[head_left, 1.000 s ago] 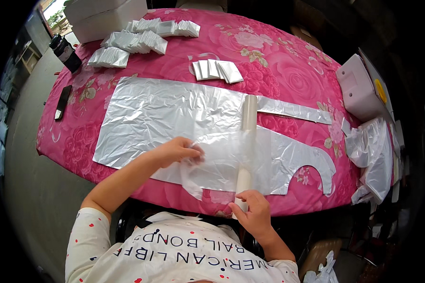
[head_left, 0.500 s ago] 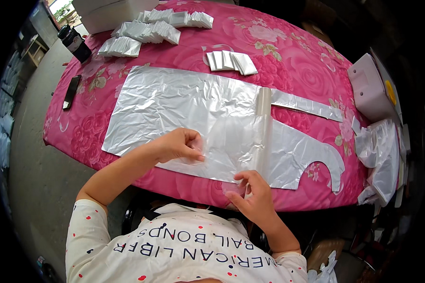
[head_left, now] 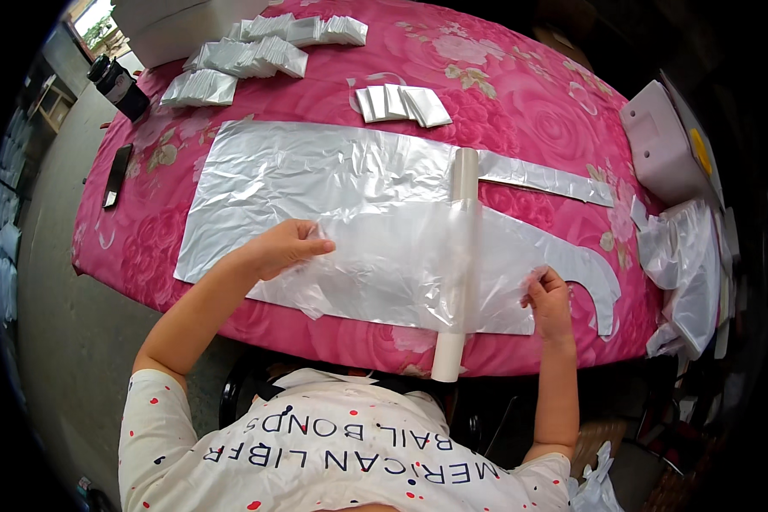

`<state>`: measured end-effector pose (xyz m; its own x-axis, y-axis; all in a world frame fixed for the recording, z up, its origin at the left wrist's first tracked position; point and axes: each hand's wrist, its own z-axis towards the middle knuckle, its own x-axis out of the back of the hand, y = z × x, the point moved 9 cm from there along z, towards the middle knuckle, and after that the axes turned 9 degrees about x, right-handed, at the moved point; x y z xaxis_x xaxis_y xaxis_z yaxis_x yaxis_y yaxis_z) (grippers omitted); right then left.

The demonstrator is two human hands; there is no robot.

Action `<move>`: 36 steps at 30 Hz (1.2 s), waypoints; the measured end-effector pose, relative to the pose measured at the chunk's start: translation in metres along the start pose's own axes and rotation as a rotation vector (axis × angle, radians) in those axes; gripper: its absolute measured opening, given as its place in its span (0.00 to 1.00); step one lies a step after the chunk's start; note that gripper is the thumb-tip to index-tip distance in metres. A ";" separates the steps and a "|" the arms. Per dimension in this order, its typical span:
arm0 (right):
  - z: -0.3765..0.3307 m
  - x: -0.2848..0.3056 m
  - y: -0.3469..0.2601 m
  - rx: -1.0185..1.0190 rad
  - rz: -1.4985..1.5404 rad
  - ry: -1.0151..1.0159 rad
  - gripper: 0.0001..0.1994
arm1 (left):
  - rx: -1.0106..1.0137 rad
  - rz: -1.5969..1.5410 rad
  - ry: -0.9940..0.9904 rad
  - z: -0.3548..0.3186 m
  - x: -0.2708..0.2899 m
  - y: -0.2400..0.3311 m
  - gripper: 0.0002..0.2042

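Between my hands a thin, clear plastic film (head_left: 382, 243) is stretched out above the table. My left hand (head_left: 286, 249) pinches its left side, thumb against fingers. At the film's right end my right hand (head_left: 549, 300) grips a corner with closed fingertips. Under the film lies a pale tube (head_left: 449, 352), set crosswise, its near end sticking out past the table edge. Beneath everything is a flat, crinkled silvery plastic sheet (head_left: 264, 183), shaped like an apron, with a long strap (head_left: 544, 182) and a curved cutout at its right end.
A pink floral cloth covers the table (head_left: 520, 94). Folded silvery packets (head_left: 405, 104) lie beyond the sheet, with more rows (head_left: 247, 58) at the far left. A dark bottle (head_left: 118, 88), a phone (head_left: 117, 176), a white box (head_left: 179, 30), a pale case (head_left: 667, 141) and plastic bags (head_left: 687, 273) stand around.
My right hand has moved right, past the tube, and my left hand slightly left and away from me. The film is now spread wide between them, and the tube's near end shows bare.
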<state>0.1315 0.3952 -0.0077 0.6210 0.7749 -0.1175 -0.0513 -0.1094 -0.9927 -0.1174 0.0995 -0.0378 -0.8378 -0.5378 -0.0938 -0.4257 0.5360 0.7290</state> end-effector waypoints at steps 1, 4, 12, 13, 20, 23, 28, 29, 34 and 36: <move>0.001 0.044 0.004 -0.003 -0.119 0.059 0.04 | 0.025 0.022 0.036 0.002 0.022 -0.010 0.12; -0.010 0.173 0.001 -0.044 -0.226 0.305 0.04 | 0.050 0.046 0.101 -0.001 0.064 -0.027 0.11; -0.060 0.168 -0.093 0.483 -1.076 0.717 0.10 | 0.051 0.157 0.127 -0.031 0.058 -0.009 0.09; -0.060 0.110 -0.098 0.475 -1.031 0.619 0.10 | 0.026 0.140 0.070 -0.031 0.047 -0.008 0.09; -0.041 -0.184 -0.056 0.326 -0.477 -0.408 0.14 | -0.074 0.056 -0.187 -0.031 -0.072 0.017 0.14; -0.029 -0.209 -0.042 0.194 -0.437 -0.494 0.12 | -0.045 -0.013 -0.213 -0.027 -0.088 0.015 0.16; -0.019 -0.169 -0.020 0.017 -0.043 -0.433 0.07 | -0.045 -0.195 -0.173 -0.018 -0.063 0.006 0.17; -0.014 -0.147 -0.015 0.009 -0.034 -0.392 0.06 | -0.038 -0.092 -0.111 -0.018 -0.049 0.006 0.16; 0.003 0.030 -0.001 -0.003 -0.268 -0.065 0.05 | 0.041 0.048 0.135 -0.018 0.023 -0.010 0.13; 0.002 0.110 -0.006 -0.083 -0.381 0.092 0.05 | 0.029 0.075 0.215 -0.022 0.049 -0.016 0.12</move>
<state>0.1992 0.4824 -0.0146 0.6512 0.7111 0.2650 0.2567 0.1222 -0.9587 -0.1440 0.0507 -0.0391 -0.7767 -0.6204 0.1087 -0.3772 0.5963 0.7086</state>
